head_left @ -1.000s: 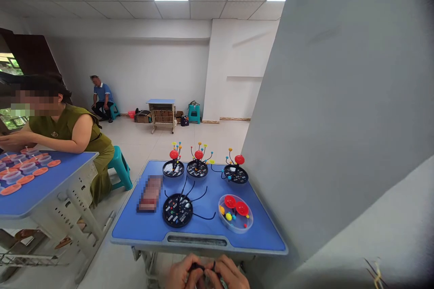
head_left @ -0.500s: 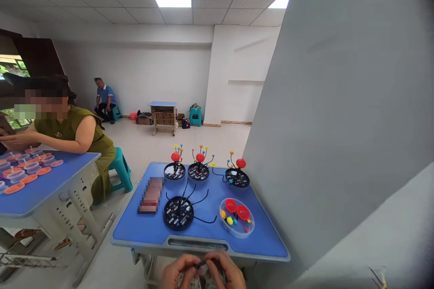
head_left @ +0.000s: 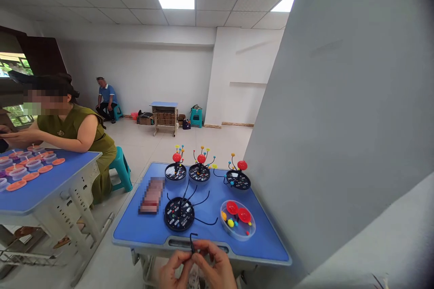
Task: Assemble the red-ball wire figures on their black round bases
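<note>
At the table's near edge, my left hand [head_left: 174,270] and my right hand [head_left: 216,265] meet, fingertips pinched on a thin black bent rod [head_left: 191,242]. The rod stands up between them with its hooked end on top; its lower end is hidden by my fingers. Just beyond lies a round black base [head_left: 179,213] with several curved black arms spreading from it. To its right, a clear plastic dish [head_left: 240,236] holds two red half-shells [head_left: 244,215] and small coloured balls, among them a yellow ball [head_left: 231,223].
Along the back of the blue table [head_left: 267,239] stand three assembled models [head_left: 175,171] with red balls and coloured beads. A blurred flat rectangular object [head_left: 151,196] lies at the left. A person [head_left: 84,131] sits at another table [head_left: 77,162] bearing several small tubs; a wall [head_left: 325,122] rises at right.
Both hands have come up slightly, and the black rod between them has turned upright, so its hooked end now shows above my fingers. The view has shifted a little.
</note>
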A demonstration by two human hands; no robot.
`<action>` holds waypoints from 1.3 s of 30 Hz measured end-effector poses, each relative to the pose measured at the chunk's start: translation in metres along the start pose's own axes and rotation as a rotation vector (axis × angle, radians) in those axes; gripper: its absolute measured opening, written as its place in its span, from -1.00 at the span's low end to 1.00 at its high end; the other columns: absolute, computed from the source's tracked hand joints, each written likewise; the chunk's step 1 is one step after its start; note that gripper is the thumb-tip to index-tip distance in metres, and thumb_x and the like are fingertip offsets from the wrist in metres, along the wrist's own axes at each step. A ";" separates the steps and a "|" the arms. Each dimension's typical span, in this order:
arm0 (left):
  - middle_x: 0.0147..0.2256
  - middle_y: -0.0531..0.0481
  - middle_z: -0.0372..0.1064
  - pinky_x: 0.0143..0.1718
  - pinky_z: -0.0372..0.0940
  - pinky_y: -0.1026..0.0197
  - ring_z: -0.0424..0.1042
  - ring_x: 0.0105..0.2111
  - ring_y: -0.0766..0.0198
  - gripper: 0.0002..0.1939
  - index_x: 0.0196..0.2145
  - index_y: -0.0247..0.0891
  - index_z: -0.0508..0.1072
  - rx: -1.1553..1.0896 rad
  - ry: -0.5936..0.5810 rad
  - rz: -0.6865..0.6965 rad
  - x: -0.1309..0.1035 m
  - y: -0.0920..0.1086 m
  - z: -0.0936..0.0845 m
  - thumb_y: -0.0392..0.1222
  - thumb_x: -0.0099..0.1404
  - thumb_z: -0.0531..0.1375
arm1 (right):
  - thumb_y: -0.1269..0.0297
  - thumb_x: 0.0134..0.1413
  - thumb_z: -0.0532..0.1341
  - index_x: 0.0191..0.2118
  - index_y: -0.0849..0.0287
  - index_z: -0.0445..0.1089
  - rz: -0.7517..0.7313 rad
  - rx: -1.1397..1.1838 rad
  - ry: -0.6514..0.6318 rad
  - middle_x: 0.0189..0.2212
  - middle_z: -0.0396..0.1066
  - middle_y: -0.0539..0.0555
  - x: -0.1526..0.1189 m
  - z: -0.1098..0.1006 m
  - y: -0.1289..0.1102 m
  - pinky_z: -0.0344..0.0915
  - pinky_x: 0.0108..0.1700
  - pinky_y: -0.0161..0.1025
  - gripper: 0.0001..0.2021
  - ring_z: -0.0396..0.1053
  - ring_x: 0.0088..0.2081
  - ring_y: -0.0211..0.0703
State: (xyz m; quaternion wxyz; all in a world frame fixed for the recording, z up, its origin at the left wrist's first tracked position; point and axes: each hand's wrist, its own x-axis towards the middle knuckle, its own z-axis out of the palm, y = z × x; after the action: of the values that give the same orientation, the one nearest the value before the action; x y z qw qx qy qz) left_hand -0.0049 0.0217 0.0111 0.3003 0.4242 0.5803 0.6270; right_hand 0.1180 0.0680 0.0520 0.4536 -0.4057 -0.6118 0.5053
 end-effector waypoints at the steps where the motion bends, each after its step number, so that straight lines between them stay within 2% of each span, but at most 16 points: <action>1: -0.45 -0.03 0.63 -0.29 0.42 0.26 0.60 -0.36 0.10 -0.59 -0.48 -0.16 0.56 -0.021 -0.001 -0.003 0.001 0.000 0.000 0.26 0.16 0.25 | 0.02 -0.07 0.38 -0.29 0.10 0.62 0.001 -0.020 -0.004 -0.40 0.60 0.08 0.004 0.002 -0.002 0.41 -0.17 -0.16 -0.71 0.48 -0.31 0.00; 3: -0.40 -0.05 0.64 -0.23 0.43 0.25 0.61 -0.33 0.11 -0.60 -0.44 -0.16 0.54 -0.072 0.003 -0.017 0.004 -0.002 0.000 0.24 0.18 0.24 | -0.01 -0.05 0.37 -0.31 0.10 0.63 -0.008 -0.048 -0.016 -0.43 0.59 0.08 0.012 0.007 -0.005 0.39 -0.22 -0.17 -0.70 0.47 -0.34 -0.01; 6: -0.36 -0.09 0.65 -0.15 0.43 0.21 0.62 -0.28 0.09 -0.57 -0.25 -0.18 0.49 -0.162 0.035 -0.092 0.012 -0.004 -0.004 0.25 0.19 0.24 | -0.09 0.07 0.27 -0.32 0.12 0.61 -0.073 -0.063 -0.084 -0.44 0.57 0.09 0.028 0.013 -0.008 0.39 -0.30 -0.21 -0.64 0.47 -0.39 -0.05; 9: -0.30 -0.10 0.64 -0.11 0.44 0.15 0.62 -0.27 0.11 -0.44 -0.02 -0.18 0.37 -0.240 0.043 -0.156 0.032 -0.003 -0.016 0.28 0.21 0.21 | -0.07 0.20 0.16 -0.29 0.13 0.58 -0.183 -0.119 -0.152 -0.40 0.55 0.10 0.047 0.016 -0.012 0.38 -0.33 -0.25 -0.61 0.48 -0.41 -0.11; 11: -0.24 -0.10 0.63 -0.12 0.46 0.13 0.62 -0.26 0.11 -0.35 0.07 -0.18 0.33 -0.249 0.018 -0.165 0.049 0.001 -0.027 0.29 0.19 0.22 | 0.00 0.26 0.13 -0.29 0.12 0.56 -0.279 -0.200 -0.192 -0.33 0.55 0.12 0.059 0.017 -0.016 0.39 -0.28 -0.25 -0.65 0.49 -0.36 -0.12; 13: -0.25 -0.09 0.63 -0.18 0.49 0.14 0.62 -0.27 0.10 -0.36 -0.01 -0.22 0.45 -0.217 -0.020 -0.147 0.066 0.006 -0.036 0.31 0.13 0.26 | 0.08 0.30 0.11 -0.29 0.09 0.55 -0.374 -0.270 -0.250 -0.27 0.56 0.12 0.070 0.017 -0.019 0.39 -0.22 -0.25 -0.68 0.50 -0.29 -0.12; 15: -0.32 -0.09 0.64 -0.26 0.51 0.15 0.62 -0.31 0.07 -0.44 -0.20 -0.25 0.56 -0.178 -0.044 -0.111 0.079 0.009 -0.040 0.32 0.12 0.26 | 0.15 0.30 0.11 -0.25 0.07 0.55 -0.450 -0.312 -0.304 -0.23 0.56 0.12 0.081 0.018 -0.018 0.40 -0.17 -0.24 -0.73 0.51 -0.22 -0.12; 18: -0.38 -0.08 0.65 -0.30 0.52 0.14 0.63 -0.36 0.07 -0.49 -0.34 -0.24 0.61 -0.120 -0.020 -0.046 0.091 0.007 -0.038 0.31 0.14 0.24 | 0.23 0.29 0.12 -0.16 0.06 0.54 -0.525 -0.368 -0.275 -0.19 0.57 0.12 0.097 0.021 -0.010 0.44 -0.15 -0.24 -0.77 0.53 -0.19 -0.11; 22: -0.31 -0.09 0.67 -0.24 0.53 0.14 0.64 -0.30 0.06 -0.55 -0.30 -0.19 0.64 0.068 0.079 0.106 0.103 -0.003 -0.029 0.23 0.23 0.18 | 0.27 0.29 0.12 -0.07 0.05 0.52 -0.528 -0.494 -0.090 -0.24 0.61 0.11 0.116 0.026 0.002 0.44 -0.14 -0.16 -0.76 0.55 -0.19 -0.04; 25: -0.27 -0.11 0.67 -0.16 0.51 0.10 0.64 -0.26 0.04 -0.59 -0.30 -0.18 0.65 0.149 0.125 0.157 0.111 -0.011 -0.024 0.17 0.25 0.17 | 0.30 0.26 0.14 -0.10 0.03 0.54 -0.515 -0.549 -0.040 -0.26 0.63 0.11 0.123 0.029 0.007 0.38 -0.07 -0.07 -0.77 0.54 -0.17 0.03; 34: -0.24 -0.11 0.67 -0.20 0.51 0.14 0.64 -0.25 0.08 -0.63 -0.31 -0.17 0.63 0.262 0.131 0.235 0.112 -0.016 -0.019 0.10 0.31 0.13 | 0.36 0.25 0.14 -0.11 0.01 0.56 -0.454 -0.606 -0.026 -0.29 0.66 0.07 0.123 0.033 0.014 0.27 -0.04 -0.09 -0.75 0.57 -0.26 -0.04; 39: -0.22 -0.10 0.66 -0.21 0.49 0.16 0.64 -0.24 0.09 -0.62 -0.28 -0.17 0.61 0.314 0.139 0.254 0.107 -0.018 -0.019 0.09 0.35 0.09 | 0.30 0.20 0.20 -0.16 -0.02 0.58 -0.362 -0.590 -0.032 -0.27 0.67 0.05 0.124 0.035 0.013 0.26 -0.01 -0.08 -0.80 0.58 -0.25 -0.03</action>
State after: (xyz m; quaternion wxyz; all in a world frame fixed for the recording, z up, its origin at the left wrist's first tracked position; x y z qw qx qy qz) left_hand -0.0728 0.1084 0.0133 0.1084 0.4910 0.6322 0.5895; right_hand 0.0526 0.1796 0.0539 0.3893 -0.3963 -0.8007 0.2241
